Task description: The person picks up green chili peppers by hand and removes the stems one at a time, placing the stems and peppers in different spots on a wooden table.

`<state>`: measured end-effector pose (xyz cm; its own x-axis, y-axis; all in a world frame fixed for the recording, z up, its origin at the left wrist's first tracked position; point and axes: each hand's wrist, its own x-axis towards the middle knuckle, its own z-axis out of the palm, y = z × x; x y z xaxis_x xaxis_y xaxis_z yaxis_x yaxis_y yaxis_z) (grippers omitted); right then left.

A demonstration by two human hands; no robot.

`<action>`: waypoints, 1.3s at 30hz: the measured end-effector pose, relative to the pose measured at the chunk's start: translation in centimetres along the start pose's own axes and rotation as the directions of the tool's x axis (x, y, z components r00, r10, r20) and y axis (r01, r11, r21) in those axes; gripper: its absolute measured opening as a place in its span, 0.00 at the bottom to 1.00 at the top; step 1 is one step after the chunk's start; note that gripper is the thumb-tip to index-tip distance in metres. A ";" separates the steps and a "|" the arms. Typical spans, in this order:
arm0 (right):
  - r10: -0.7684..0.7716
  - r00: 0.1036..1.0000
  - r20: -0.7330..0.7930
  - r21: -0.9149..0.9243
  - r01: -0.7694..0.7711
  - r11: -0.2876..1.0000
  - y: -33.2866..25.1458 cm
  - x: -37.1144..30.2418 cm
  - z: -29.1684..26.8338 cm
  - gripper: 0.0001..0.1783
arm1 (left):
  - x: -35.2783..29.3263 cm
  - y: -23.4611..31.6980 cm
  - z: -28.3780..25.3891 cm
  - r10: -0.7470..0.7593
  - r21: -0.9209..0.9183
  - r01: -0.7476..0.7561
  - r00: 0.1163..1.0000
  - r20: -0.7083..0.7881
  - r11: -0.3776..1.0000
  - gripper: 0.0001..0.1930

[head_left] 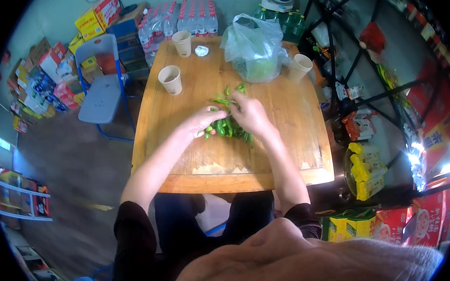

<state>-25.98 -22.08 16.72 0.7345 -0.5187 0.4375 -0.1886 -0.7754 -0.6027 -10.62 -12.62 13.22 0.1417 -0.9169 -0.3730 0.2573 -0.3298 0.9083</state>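
Green peppers (220,128) lie in a loose heap at the middle of the wooden tabletop (291,131), which serves as the dial, twelve at its far edge. Both hands work at the heap. At its nine o'clock, the left hand (202,122) is curled around a few peppers, green ends showing past the fingers. At two o'clock, the right hand (249,113) bends its fingers down to the peppers; whether it grips one, I cannot tell. A knotted-looking plastic bag (261,61) with green contents stands at one o'clock. Paper cups stand at ten (170,81) and eleven (182,45), a crumpled white tissue (201,50) just beside the latter, and stacked cups (300,68) at two.
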 end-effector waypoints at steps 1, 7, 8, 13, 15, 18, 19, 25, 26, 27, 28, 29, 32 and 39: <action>-0.073 0.996 -0.046 -0.078 0.070 0.995 0.1 0.1 0.4 0.08 | 0.0 0.8 -0.4 -0.004 0.030 0.004 1.000 -0.010 1.000 0.11; -0.147 0.989 -0.029 -0.040 0.146 0.989 0.0 -0.4 0.0 0.05 | -2.0 6.5 1.5 -0.229 0.523 0.201 0.973 -0.011 0.828 0.10; -0.116 0.993 -0.035 0.041 0.118 0.992 0.2 -0.5 0.1 0.06 | -2.6 6.6 1.6 -0.166 0.517 0.179 0.983 -0.072 0.837 0.11; -0.111 0.983 -0.149 0.458 0.168 0.873 2.5 0.7 2.0 0.04 | -0.5 7.3 0.2 0.415 0.877 -0.480 0.804 0.427 0.026 0.12; 0.121 0.953 0.278 0.889 -0.303 0.343 1.3 0.6 0.7 0.05 | -0.9 7.4 0.7 0.466 0.905 -0.404 0.781 0.415 -0.129 0.11; 0.205 0.934 0.293 0.954 -0.270 -0.132 0.9 0.4 -1.2 0.04 | 0.5 7.8 0.6 0.562 0.937 -0.249 0.751 0.346 -0.245 0.08; 0.214 0.941 0.261 0.954 -0.219 -0.205 1.7 0.6 -1.5 0.03 | 2.1 7.6 -0.5 0.588 0.946 -0.184 0.747 0.311 -0.266 0.08; 0.367 0.884 0.291 0.936 -0.183 -0.301 3.8 0.9 -0.5 0.05 | 10.1 4.4 -5.9 0.742 0.958 0.159 0.667 0.073 -0.237 0.12; 0.381 0.882 0.279 0.940 -0.170 -0.295 4.2 1.0 -0.5 0.05 | 11.1 3.9 -5.4 0.782 0.971 0.171 0.623 0.026 -0.169 0.15; 0.391 0.874 0.287 0.940 -0.178 -0.292 4.4 1.0 -0.4 0.05 | 11.9 3.1 -4.9 0.815 0.978 0.184 0.578 -0.027 -0.098 0.17; 0.392 0.874 0.286 0.939 -0.174 -0.296 4.6 0.9 -0.2 0.06 | 12.4 2.4 -4.6 0.789 0.979 0.204 0.605 -0.111 -0.019 0.23; 0.399 0.875 0.275 0.942 -0.162 -0.294 5.2 0.9 -0.3 0.06 | 13.1 2.3 -3.6 0.784 0.982 0.191 0.612 -0.109 -0.012 0.23; 0.395 0.880 0.265 0.943 -0.150 -0.298 5.6 1.0 -0.3 0.07 | 13.1 3.6 -2.4 0.725 0.964 0.221 0.638 -0.258 0.149 0.25; 0.512 0.821 0.252 0.951 -0.112 -0.289 6.5 1.0 -1.0 0.11 | 10.1 6.7 -6.4 0.642 0.869 -0.056 0.697 -0.319 0.492 0.20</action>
<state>-27.11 -28.03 13.95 0.6712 -0.7319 -0.1175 0.5921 0.6247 -0.5090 -1.37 -22.65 14.28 0.5685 -0.7796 0.2628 -0.7119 -0.3059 0.6322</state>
